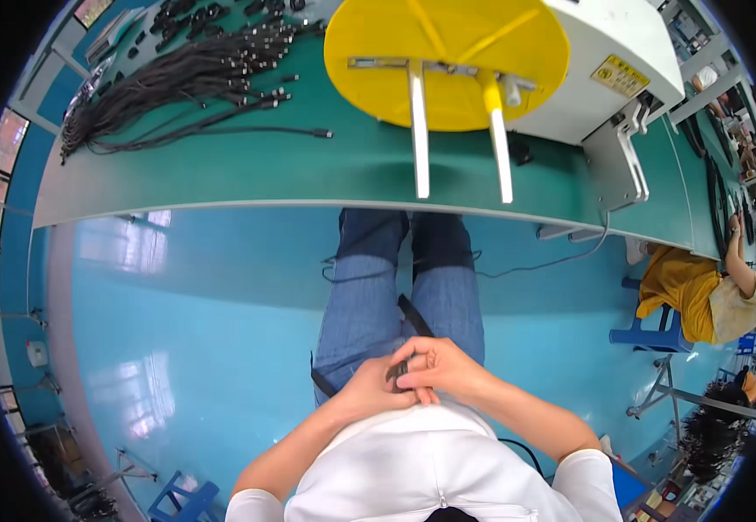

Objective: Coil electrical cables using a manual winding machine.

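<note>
Both hands meet low in front of my white top, over my lap. My right hand (437, 367) is closed, its thumb and fingers pinching a small black piece (397, 374). Against that same piece, my left hand (374, 390) is curled from the other side, its fingers partly hidden. What kind of piece it is cannot be made out. A black strap (415, 317) lies on my thighs just beyond the hands, and another strap end (321, 383) shows beside my left wrist. Whether either joins the piece is hidden.
Ahead is a green-topped bench (221, 178) bearing a bundle of black cables (169, 87). A white machine (626, 65) with a yellow disc (448, 100) and two forward-pointing bars overhangs the bench front. A cord (552, 264) hangs below. At right, another person (700, 296) sits on a blue stool (652, 337).
</note>
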`<move>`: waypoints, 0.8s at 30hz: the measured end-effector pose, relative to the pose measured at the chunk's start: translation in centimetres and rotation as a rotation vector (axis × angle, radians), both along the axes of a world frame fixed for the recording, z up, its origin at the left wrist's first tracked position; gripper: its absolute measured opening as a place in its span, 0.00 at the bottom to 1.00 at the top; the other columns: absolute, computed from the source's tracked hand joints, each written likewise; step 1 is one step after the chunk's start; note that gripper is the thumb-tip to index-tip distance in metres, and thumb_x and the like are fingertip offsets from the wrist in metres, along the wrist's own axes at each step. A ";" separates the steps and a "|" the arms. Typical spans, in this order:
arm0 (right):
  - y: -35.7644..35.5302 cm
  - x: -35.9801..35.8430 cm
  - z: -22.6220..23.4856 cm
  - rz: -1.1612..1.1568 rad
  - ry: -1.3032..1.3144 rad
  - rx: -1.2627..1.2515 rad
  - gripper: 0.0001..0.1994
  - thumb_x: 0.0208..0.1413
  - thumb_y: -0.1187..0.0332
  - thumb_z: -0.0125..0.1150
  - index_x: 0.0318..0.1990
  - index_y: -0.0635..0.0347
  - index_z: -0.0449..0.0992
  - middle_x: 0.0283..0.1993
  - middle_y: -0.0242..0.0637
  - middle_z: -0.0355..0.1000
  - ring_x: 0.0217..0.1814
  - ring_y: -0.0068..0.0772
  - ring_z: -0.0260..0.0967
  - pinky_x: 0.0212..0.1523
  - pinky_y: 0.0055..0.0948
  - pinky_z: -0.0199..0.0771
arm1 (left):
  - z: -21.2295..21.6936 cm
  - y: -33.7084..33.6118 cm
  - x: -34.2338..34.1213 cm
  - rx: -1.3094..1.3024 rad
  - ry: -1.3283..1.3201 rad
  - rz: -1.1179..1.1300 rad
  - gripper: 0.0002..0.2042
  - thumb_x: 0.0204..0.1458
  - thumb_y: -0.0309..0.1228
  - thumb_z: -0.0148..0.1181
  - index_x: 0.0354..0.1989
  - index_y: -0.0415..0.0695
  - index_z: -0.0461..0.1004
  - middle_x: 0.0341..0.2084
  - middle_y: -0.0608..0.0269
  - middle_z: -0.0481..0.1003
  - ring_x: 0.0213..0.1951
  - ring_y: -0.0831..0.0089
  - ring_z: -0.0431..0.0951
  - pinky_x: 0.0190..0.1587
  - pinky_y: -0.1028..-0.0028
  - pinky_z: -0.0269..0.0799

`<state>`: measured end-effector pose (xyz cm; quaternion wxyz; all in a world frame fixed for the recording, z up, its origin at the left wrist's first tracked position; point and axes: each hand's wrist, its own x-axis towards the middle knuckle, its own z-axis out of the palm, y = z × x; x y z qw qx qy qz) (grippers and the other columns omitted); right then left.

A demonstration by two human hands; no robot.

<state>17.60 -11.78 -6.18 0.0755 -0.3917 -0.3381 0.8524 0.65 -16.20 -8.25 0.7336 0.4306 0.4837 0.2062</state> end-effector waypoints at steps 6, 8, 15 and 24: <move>-2.8 -1.6 -0.7 -0.143 0.120 0.055 0.12 0.53 0.79 0.60 0.44 0.63 0.67 0.28 0.37 0.75 0.19 0.14 0.63 0.18 0.15 0.57 | 2.1 0.0 -1.0 0.139 0.104 -0.124 0.20 0.38 0.32 0.68 0.39 0.35 0.71 0.36 0.55 0.75 0.39 0.70 0.75 0.44 0.72 0.70; -3.2 -1.7 -0.6 -0.173 0.152 0.057 0.12 0.53 0.79 0.59 0.44 0.62 0.67 0.29 0.37 0.75 0.18 0.13 0.62 0.17 0.14 0.56 | 2.1 0.0 -1.2 0.169 0.131 -0.159 0.20 0.39 0.31 0.68 0.41 0.36 0.72 0.38 0.55 0.75 0.41 0.69 0.75 0.45 0.72 0.69; -3.1 -0.4 -1.5 -0.317 0.228 -0.174 0.11 0.54 0.77 0.59 0.43 0.59 0.66 0.31 0.42 0.76 0.17 0.10 0.56 0.16 0.13 0.50 | -0.6 -1.6 -4.3 0.015 -0.456 0.220 0.28 0.44 0.28 0.66 0.56 0.38 0.65 0.53 0.44 0.65 0.51 0.55 0.71 0.55 0.68 0.67; -2.7 -1.0 -0.6 -0.208 0.112 -0.002 0.20 0.54 0.74 0.57 0.55 0.59 0.65 0.32 0.37 0.76 0.21 0.10 0.59 0.18 0.13 0.50 | 0.9 -1.3 -3.4 0.621 0.493 -0.142 0.15 0.45 0.23 0.59 0.44 0.40 0.75 0.36 0.56 0.77 0.35 0.55 0.77 0.39 0.64 0.72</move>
